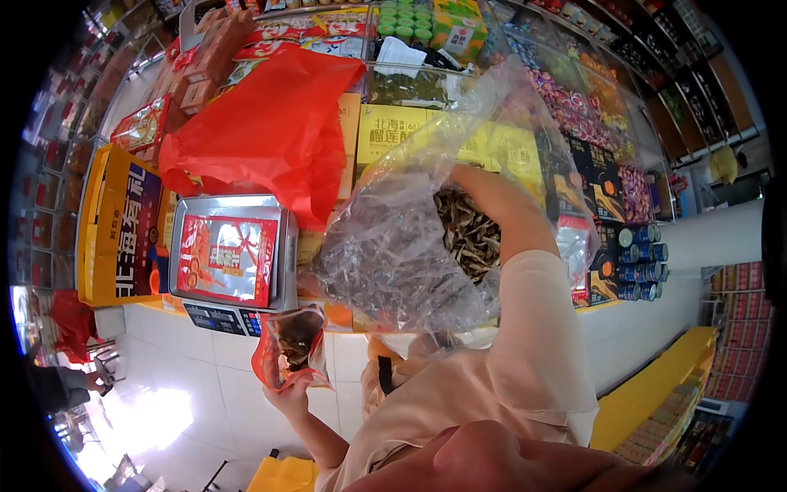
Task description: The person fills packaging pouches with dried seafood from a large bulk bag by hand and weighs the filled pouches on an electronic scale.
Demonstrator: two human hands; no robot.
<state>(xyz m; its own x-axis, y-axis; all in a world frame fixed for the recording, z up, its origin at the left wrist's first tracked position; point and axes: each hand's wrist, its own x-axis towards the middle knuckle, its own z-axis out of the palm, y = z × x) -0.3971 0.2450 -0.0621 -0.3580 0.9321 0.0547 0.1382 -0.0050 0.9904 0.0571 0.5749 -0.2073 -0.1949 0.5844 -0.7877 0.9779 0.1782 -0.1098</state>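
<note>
My left hand (290, 392) is closed on the lower edge of a red-edged pouch (267, 361) with a clear window and dark pieces inside, below the counter's edge. My right arm reaches into a large clear plastic bag (385, 262) lying open on the boxes. Only the wrist side of my right hand (464, 179) shows; crumpled plastic hides its fingers. Beside that forearm, thin brown dried pieces (469, 238), which I cannot identify for sure, fill part of the bag.
Left of the bag stands a weighing scale (215, 318) whose metal tray (284, 246) holds a red-framed packet (225, 258). A red plastic bag (262, 131) lies behind it. Yellow boxes (393, 123), blue cans (643, 271) and a yellow carton (115, 221) surround the work area.
</note>
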